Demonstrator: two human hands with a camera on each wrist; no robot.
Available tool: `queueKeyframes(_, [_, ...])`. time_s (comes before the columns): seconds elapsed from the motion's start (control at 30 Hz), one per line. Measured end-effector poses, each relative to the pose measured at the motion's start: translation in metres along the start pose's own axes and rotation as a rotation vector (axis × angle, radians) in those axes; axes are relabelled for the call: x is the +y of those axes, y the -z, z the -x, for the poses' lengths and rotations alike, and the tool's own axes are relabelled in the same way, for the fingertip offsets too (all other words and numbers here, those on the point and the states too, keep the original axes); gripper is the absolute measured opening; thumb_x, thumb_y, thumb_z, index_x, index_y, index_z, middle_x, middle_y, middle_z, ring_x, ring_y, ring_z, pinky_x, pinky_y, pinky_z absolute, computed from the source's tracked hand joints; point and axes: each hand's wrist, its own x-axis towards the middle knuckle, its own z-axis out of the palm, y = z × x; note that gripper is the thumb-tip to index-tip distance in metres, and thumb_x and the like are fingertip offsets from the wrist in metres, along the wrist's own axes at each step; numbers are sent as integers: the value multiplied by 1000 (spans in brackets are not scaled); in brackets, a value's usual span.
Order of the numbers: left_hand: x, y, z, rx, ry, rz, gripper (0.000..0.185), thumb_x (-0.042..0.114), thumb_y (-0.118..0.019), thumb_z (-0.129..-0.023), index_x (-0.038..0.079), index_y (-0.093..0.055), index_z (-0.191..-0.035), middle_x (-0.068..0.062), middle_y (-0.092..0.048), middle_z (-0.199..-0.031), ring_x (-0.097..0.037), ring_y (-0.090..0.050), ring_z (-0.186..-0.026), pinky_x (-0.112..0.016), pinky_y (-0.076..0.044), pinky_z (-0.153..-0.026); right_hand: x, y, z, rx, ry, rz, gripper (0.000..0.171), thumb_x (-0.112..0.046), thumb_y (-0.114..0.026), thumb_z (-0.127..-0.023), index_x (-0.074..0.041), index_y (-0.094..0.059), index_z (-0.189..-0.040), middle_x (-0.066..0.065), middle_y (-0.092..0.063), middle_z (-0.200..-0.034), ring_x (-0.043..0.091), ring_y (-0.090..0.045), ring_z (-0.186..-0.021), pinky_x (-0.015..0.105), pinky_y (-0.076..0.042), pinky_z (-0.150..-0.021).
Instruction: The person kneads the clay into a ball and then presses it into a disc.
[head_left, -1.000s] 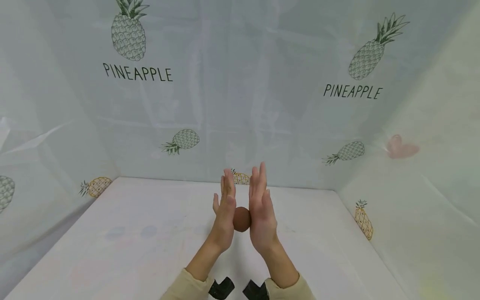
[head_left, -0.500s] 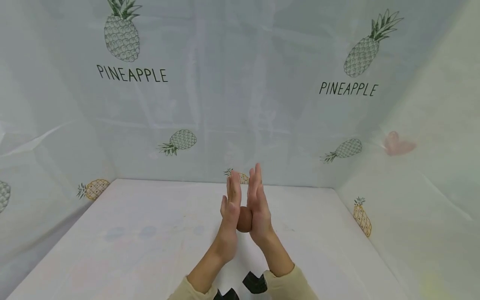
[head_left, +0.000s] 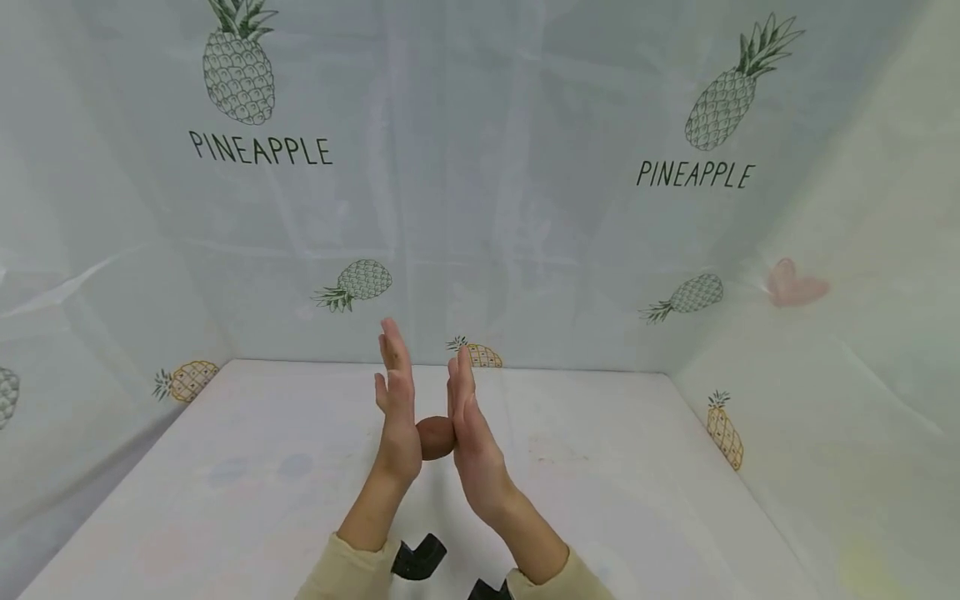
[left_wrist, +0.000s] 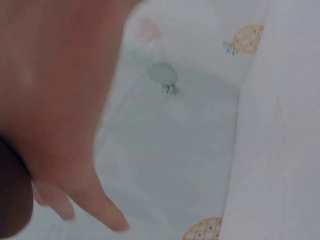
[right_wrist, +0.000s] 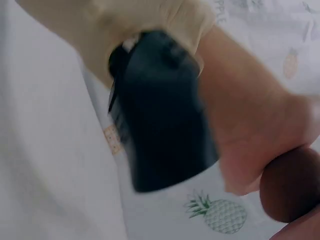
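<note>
A brown ball that looks like modelling clay (head_left: 436,438) is between the two palms, above the table. My left hand (head_left: 397,417) presses it from the left, fingers straight and pointing up and away. From the other side my right hand (head_left: 476,450) presses with its palm, fingers likewise straight and a little lower than the left ones. In the right wrist view the ball (right_wrist: 290,185) shows dark beside a palm. A blurred hand fills the left of the left wrist view, with a dark rounded shape at its lower edge.
A white table (head_left: 637,500) with faint coloured stains lies below. Pineapple-printed sheeting (head_left: 480,208) hangs behind it and along both sides. Black wrist mounts (head_left: 420,558) stick out from the beige sleeves (head_left: 348,575).
Both hands have moved left in the head view with the ball between them. The left hand now sits farther forward than the right, and the ball looks wider and more oval.
</note>
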Motion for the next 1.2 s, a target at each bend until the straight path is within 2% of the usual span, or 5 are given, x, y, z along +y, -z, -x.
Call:
queueKeyframes(0.17, [-10,-3,-1,-7,26,-29,72,67,-8,-107,36,13,-169,21,20,-173,-11,24,-160,-63,28,-117,-12,-2,3,5,102,38,63,-47,-8,-112,-34,18,-169,-12,17,-176,13,21,-162,67,21,-121])
queueKeyframes(0.33, [-12,-24,8,-107,38,-52,73,65,-4,-108,28,11,-170,15,18,-175,-18,22,-162,-66,26,-116,-24,11,4,57,160,50,63,-50,-8,-111,-40,16,-168,-12,16,-177,15,22,-162,67,23,-119])
queueKeyframes(0.6, [-8,-41,20,-215,30,62,61,49,-3,-112,33,10,-170,17,14,-176,-9,17,-162,-65,22,-119,-22,31,-1,143,179,56,63,-48,-9,-111,-40,15,-168,-13,14,-176,15,18,-162,63,22,-122])
queueKeyframes(0.83, [6,-36,22,-218,47,199,63,56,-1,-111,35,7,-170,19,14,-176,-8,18,-161,-64,19,-123,-11,32,-6,143,138,52,61,-45,-9,-113,-36,15,-169,-11,14,-177,15,18,-163,61,20,-124])
queueKeyframes(1.2, [12,-8,6,-106,-10,138,73,71,-4,-106,38,13,-168,20,21,-174,-4,25,-159,-62,26,-120,7,7,-4,43,72,84,60,-42,-8,-114,-36,17,-168,-14,18,-176,15,19,-162,66,17,-124])
